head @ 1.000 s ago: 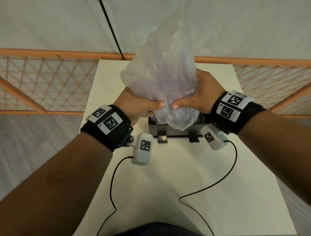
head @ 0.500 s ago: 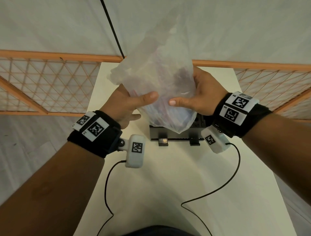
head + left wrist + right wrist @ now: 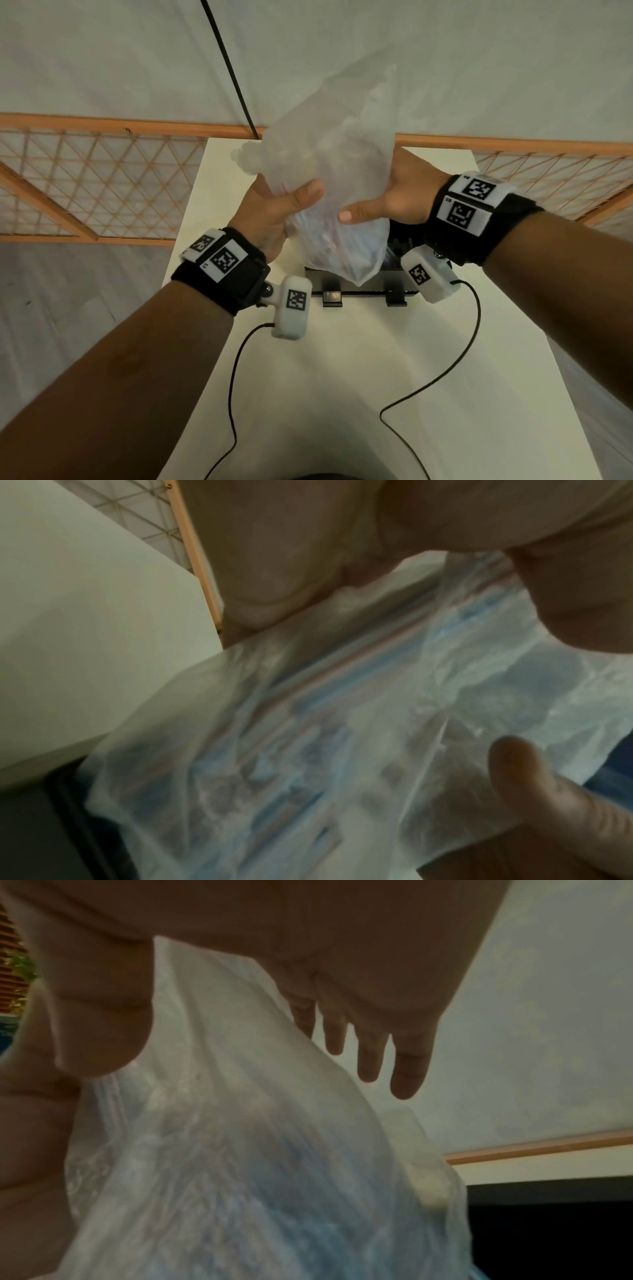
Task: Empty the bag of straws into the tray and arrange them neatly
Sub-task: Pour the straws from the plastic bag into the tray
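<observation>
Although the bag [image 3: 329,192] is already lifted between both hands, the head view shows its straws [image 3: 329,240] still bunched in the lower end, which hangs just below the thumbs and over the black tray [image 3: 397,274]; by my reading, nothing has been emptied yet. The left hand [image 3: 270,219] clamps the bag from its side, thumb across the front. The right hand [image 3: 394,198] holds the opposite side, thumb pointing toward the left one.

From the left wrist, blue and red straws [image 3: 308,685] lie inside the plastic, beyond the thumb [image 3: 534,783] pressed on it.

From the right wrist, the fingers [image 3: 407,1069] stretch straight behind the bag [image 3: 240,1150] while the thumb [image 3: 103,1010] pinches the front; the tray [image 3: 548,1231] sits below the fingertips.

Tipping out and arranging both remain.
</observation>
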Motion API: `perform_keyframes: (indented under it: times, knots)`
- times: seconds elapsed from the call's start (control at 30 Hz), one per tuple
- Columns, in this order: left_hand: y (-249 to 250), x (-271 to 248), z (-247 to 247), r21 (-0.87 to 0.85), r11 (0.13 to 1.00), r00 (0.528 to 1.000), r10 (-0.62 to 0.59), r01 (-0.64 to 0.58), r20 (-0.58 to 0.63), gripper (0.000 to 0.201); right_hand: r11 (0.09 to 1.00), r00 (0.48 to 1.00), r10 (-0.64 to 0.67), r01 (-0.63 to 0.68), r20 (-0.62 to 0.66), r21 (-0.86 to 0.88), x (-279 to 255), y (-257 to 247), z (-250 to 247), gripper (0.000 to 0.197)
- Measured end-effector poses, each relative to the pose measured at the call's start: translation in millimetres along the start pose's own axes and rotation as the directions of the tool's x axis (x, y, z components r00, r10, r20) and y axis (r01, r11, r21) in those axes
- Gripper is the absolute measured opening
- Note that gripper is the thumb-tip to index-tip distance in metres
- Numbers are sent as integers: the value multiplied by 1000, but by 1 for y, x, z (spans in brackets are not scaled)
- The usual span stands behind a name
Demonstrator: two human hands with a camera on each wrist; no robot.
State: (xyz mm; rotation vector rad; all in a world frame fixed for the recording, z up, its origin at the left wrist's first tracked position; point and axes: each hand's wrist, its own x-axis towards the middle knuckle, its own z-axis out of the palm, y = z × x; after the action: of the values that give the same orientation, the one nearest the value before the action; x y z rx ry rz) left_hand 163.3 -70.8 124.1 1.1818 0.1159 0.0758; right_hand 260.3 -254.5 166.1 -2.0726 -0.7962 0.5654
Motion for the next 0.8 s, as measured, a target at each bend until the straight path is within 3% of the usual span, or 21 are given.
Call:
perform_keyframes:
  times: [0.1, 0.27, 0.43, 0.6, 0.8]
  knots:
    - [1, 2, 4, -17, 1000, 1000, -10, 10, 15, 107, 999, 997, -40, 38, 74, 19, 6, -6, 7, 71]
    - [1, 11, 5, -61, 997, 999, -46, 45, -11, 103, 990, 990, -137, 137, 30, 14, 13, -15, 16, 44]
    - [-4, 18, 4, -52, 996, 996, -80, 78, -32, 100, 979, 988, -152, 147, -27, -145, 20, -11, 17, 49]
    - [-4, 23, 1, -20, 995, 995, -100, 100, -19, 102, 971, 983, -182, 175, -29, -166, 23, -9, 18, 45]
    - [-1, 23, -12, -176, 983, 994, 63, -47, 87, 115, 983, 981, -128, 105, -144, -154, 17, -14, 4, 28]
